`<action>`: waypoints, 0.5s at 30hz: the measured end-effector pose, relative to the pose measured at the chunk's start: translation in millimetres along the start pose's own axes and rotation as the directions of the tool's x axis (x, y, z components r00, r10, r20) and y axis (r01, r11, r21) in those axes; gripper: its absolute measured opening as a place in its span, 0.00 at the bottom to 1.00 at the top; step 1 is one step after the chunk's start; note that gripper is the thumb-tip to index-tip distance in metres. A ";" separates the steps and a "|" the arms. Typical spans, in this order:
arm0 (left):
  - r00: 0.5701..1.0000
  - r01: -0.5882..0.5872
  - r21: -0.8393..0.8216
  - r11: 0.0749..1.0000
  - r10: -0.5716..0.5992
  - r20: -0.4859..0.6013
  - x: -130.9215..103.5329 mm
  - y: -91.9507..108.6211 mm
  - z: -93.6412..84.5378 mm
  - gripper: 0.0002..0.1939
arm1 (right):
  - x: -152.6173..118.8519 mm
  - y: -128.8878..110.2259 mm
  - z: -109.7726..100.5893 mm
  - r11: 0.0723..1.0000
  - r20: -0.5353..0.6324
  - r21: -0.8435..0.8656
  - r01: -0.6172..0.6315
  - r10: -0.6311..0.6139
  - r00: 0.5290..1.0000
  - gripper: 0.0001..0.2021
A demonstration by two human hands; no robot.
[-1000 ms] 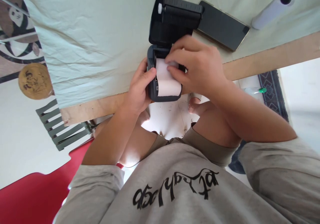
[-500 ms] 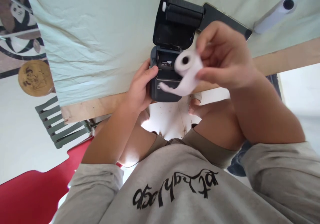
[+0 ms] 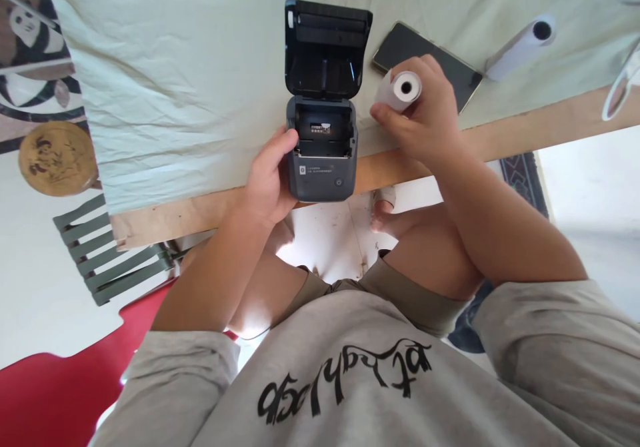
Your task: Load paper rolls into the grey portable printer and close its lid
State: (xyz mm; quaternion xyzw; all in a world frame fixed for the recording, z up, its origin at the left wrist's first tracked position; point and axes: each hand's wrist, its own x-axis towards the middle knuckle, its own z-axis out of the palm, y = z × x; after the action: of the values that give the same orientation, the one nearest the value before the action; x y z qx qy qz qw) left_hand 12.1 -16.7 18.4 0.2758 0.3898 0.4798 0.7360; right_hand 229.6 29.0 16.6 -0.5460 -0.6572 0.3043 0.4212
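A small dark printer (image 3: 323,179) with its lid (image 3: 327,54) raised is held at the table's front edge. My left hand (image 3: 273,174) grips its left side, thumb on the rim of the bay. No roll lies in the bay, where a small printed label shows. To the right of the printer, my right hand (image 3: 425,110) is closed around a white paper roll (image 3: 399,92), its dark core facing up. The roll is apart from the printer, near a dark phone (image 3: 434,60) lying on the table.
Another white roll (image 3: 517,50) stands on the cloth-covered table (image 3: 175,87) at the right. Glasses (image 3: 619,90) lie at the far right edge. On the left are a round wooden piece (image 3: 57,158), a green slatted seat (image 3: 107,250) and a red chair (image 3: 55,394).
My right hand has moved the roll away from above the bay, to the right; its loose paper end no longer hangs out. The lid and printer appear further left in view.
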 end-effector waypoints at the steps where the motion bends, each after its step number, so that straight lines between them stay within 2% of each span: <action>1: 1.000 -0.003 0.004 1.000 0.003 -0.003 0.2 -0.3 0.2 0.12 | 0.2 1.5 0.9 0.978 -0.014 -0.173 0.118 -0.122 0.992 0.11; 2: 1.000 -0.005 0.008 1.000 0.005 -0.008 0.4 -0.5 0.3 0.12 | 0.5 3.1 1.7 0.950 0.015 -0.276 0.147 -0.149 0.989 0.12; 4: 1.000 -0.007 0.021 1.000 0.008 -0.020 0.6 -0.9 0.4 0.12 | 0.4 5.4 2.7 0.915 0.073 -0.384 0.125 -0.104 0.992 0.16; 7: 1.000 -0.009 0.032 0.999 0.009 -0.030 0.3 -0.7 0.3 0.11 | -2.1 3.8 -0.3 0.920 0.119 -0.374 0.120 -0.081 0.990 0.23; 9: 1.000 -0.001 0.026 1.000 0.002 -0.025 -0.1 -0.3 0.2 0.11 | -3.3 1.8 -8.8 0.938 0.075 -0.273 0.214 -0.201 0.977 0.24; 10: 1.000 0.004 0.022 1.000 -0.003 -0.022 -0.4 -0.1 0.1 0.11 | -2.9 2.3 -15.8 0.931 0.000 -0.239 0.276 -0.284 0.959 0.23; 11: 1.000 0.007 0.020 1.000 -0.007 -0.021 -0.6 0.1 0.0 0.11 | -1.5 4.9 -24.6 0.910 -0.116 -0.238 0.341 -0.375 0.920 0.20; 13: 1.000 0.008 0.018 1.000 -0.007 -0.021 -1.1 0.4 -0.1 0.11 | 4.2 17.8 -46.5 0.860 -0.357 -0.342 0.379 -0.492 0.794 0.16; 14: 1.000 0.006 0.017 1.000 -0.006 -0.022 -1.2 0.5 -0.1 0.10 | 7.9 28.0 -58.2 0.840 -0.486 -0.417 0.347 -0.529 0.696 0.17; 15: 1.000 0.004 0.016 1.000 -0.003 -0.021 -1.3 0.4 -0.2 0.10 | 11.9 40.0 -69.6 0.843 -0.510 -0.472 0.258 -0.500 0.700 0.19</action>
State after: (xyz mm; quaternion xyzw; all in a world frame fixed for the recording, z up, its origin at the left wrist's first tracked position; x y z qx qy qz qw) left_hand 11.4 -17.8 19.0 0.2760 0.4020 0.4781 0.7305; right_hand 309.1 45.2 16.9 -0.5324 -0.6276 -0.1131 0.5567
